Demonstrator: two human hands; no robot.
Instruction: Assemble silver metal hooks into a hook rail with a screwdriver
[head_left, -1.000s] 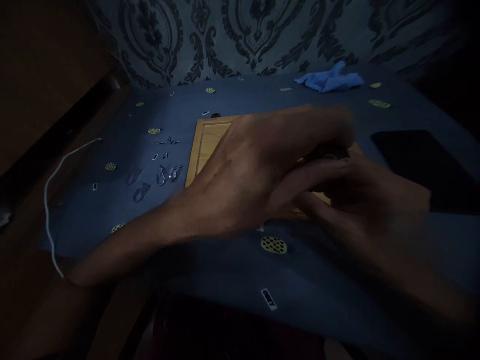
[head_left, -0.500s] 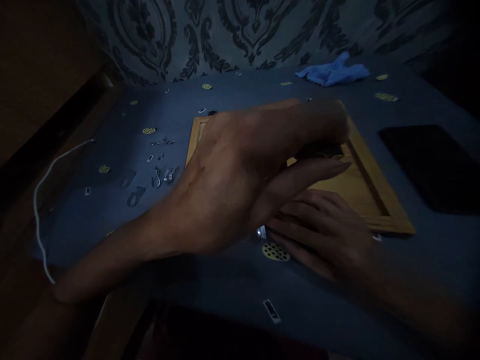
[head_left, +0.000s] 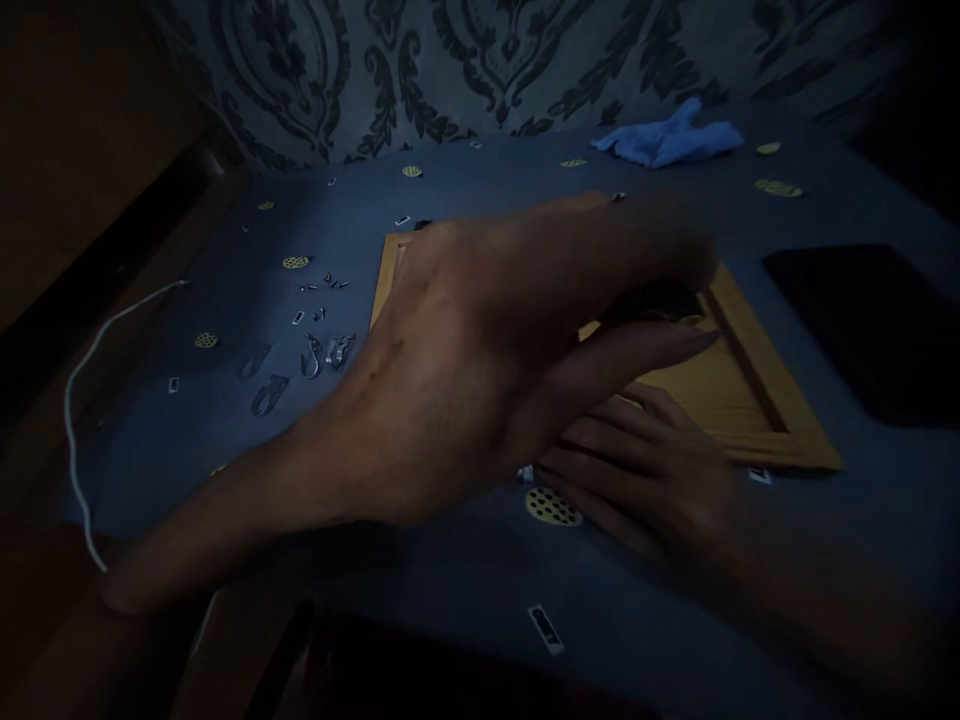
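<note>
My left hand [head_left: 465, 350] reaches across the middle over a wooden framed board [head_left: 795, 440]. Its fingers are closed round a dark tool handle with a bit of yellow [head_left: 660, 303]; the rest of that tool is hidden by the hand. Below it, my right hand [head_left: 667, 470] lies along the board's near edge, fingers pressed together and fingertips partly covered by the left hand. A small shiny metal piece [head_left: 525, 475] shows at the right fingertips; whether they grip it is hidden.
On the blue patterned cloth [head_left: 450, 620] at left lie several metal clips [head_left: 310, 355] and small screws [head_left: 330, 280]. A white cable [head_left: 71, 430] curves along the left edge. A blue cloth [head_left: 667, 138] is crumpled at the back; a black flat object [head_left: 862, 330] rests at right.
The left hand and the dark handle have shifted slightly to the right. Less of the shiny metal piece shows. The right hand stays almost in place.
</note>
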